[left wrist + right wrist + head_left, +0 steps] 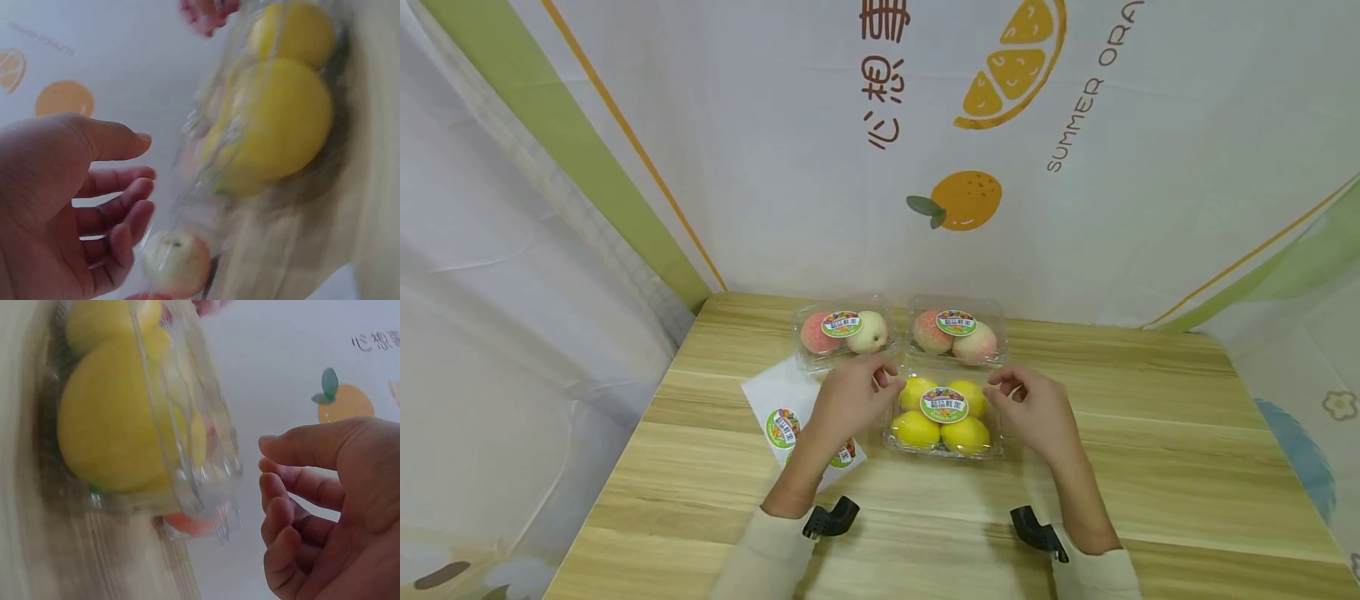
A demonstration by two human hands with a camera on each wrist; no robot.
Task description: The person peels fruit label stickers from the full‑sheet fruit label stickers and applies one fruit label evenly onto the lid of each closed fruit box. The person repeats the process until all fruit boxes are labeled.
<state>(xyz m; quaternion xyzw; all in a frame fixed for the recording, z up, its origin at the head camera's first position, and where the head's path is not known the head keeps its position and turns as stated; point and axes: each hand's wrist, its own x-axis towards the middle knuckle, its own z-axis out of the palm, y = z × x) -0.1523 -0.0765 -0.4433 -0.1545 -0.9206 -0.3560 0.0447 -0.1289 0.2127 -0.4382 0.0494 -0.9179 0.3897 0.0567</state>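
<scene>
A clear plastic box of yellow lemons [916, 428] stands on the table, a round fruit label [944, 405] on its lid. My left hand [859, 395] hovers at the box's left side, and my right hand [1033, 408] at its right side. In the left wrist view the left hand [94, 194] has loosely bent fingers with nothing between them, apart from the box. The right wrist view gives the same for the right hand [312, 500], its thumb near the fingertips and a gap to the box wall.
Behind stand two clear boxes of peaches, one at left [868, 332] and one at right [976, 343], both labelled. A white label sheet [767, 390] lies partly under the left forearm. A printed curtain [805, 208] hangs along the table's [1150, 467] back edge.
</scene>
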